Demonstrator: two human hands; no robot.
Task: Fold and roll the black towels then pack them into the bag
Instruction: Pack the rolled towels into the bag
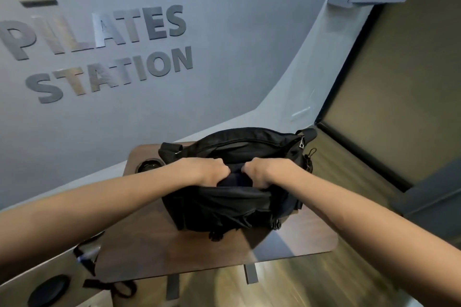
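Packing looks nearly done: my left hand (209,169) and right hand (264,169) curl their fingers into the bag (224,207) mouth, gripping dark fabric, with no towels left on the counter (149,244) toward six o'clock.

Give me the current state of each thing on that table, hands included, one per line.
Bag: on the wooden table, main opening unzipped and spread.
Towel: dark cloth inside the opening; rolled or not, cannot tell.
Left hand: fingers curled, grip on the opening's edge.
Right hand: fingers curled, grip on the opening's edge.
Zipper pull: hanging at the bag's far right end.
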